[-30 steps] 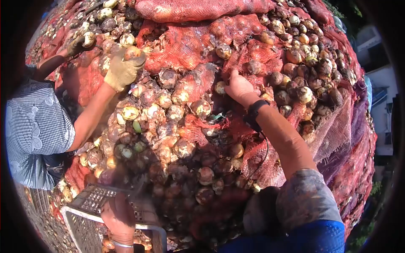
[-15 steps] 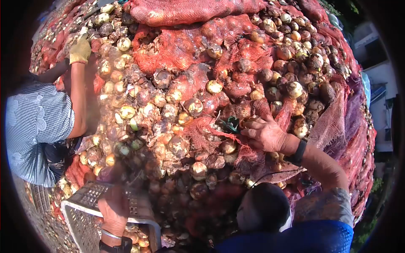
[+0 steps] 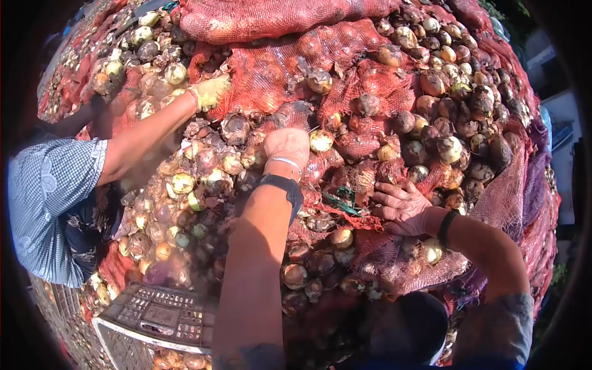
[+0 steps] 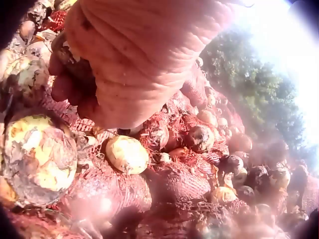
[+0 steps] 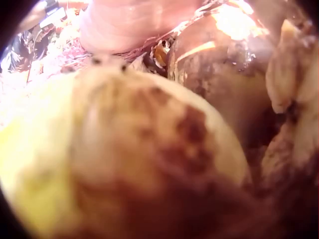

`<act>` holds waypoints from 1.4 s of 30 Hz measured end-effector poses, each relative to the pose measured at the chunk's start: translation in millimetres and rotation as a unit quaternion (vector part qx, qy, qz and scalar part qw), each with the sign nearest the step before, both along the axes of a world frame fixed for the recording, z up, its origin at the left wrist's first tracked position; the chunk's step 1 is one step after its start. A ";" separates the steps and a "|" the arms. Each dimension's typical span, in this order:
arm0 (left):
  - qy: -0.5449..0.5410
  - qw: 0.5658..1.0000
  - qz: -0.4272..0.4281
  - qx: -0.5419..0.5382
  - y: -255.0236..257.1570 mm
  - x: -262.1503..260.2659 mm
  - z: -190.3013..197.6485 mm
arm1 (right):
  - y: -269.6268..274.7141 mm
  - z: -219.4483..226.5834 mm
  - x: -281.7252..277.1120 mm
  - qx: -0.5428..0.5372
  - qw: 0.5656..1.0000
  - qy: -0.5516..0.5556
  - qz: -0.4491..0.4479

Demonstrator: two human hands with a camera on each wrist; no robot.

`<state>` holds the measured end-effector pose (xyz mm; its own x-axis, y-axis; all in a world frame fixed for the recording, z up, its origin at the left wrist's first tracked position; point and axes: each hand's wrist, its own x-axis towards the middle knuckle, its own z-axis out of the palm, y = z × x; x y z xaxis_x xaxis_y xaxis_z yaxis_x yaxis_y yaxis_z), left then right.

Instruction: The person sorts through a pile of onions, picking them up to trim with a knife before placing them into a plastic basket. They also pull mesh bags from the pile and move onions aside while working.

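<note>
My left hand [image 3: 287, 145] reaches over the red mesh in the middle of the heap. In the left wrist view its fingers curl round a dark-skinned onion [image 4: 77, 64], mostly hidden by the palm. A pale yellow onion [image 3: 320, 140] lies just right of that hand. My right hand [image 3: 404, 208] rests on the red mesh netting [image 3: 364, 179] with fingers spread, beside a strip of green material [image 3: 339, 200]. Close under the right wrist sits another pale onion [image 3: 431, 251], which fills much of the right wrist view, blurred [image 5: 124, 149].
Another person's gloved hand [image 3: 213, 91] touches the mesh at the left. A plastic crate [image 3: 166, 314] with onions in it stands at lower left. A filled red mesh sack [image 3: 277, 18] lies across the top. Loose onions [image 3: 447, 92] cover the right side.
My left hand has left the crate and come forward to the middle of the heap. The right hand shifted slightly right and its fingers spread. The other person's gloved hand moved right.
</note>
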<state>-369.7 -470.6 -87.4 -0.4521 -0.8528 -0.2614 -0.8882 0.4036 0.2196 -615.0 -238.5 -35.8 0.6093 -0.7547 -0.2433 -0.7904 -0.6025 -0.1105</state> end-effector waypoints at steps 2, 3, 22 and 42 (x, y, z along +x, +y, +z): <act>-0.054 0.998 -0.002 0.022 -7.0 -1.9 -7.4 | -5.9 -2.4 -0.6 -0.024 1.000 -0.011 0.008; -0.066 0.997 -0.015 0.033 -7.7 -1.7 -10.8 | -8.1 -2.5 -0.5 -0.030 0.999 -0.007 0.013; -0.313 0.948 -0.049 0.028 89.2 295.5 96.8 | -11.9 -4.0 10.1 -0.060 0.997 -0.039 0.003; 0.046 0.982 0.010 -0.181 262.5 341.8 148.6 | -49.8 -57.1 203.5 0.088 0.996 -0.021 0.021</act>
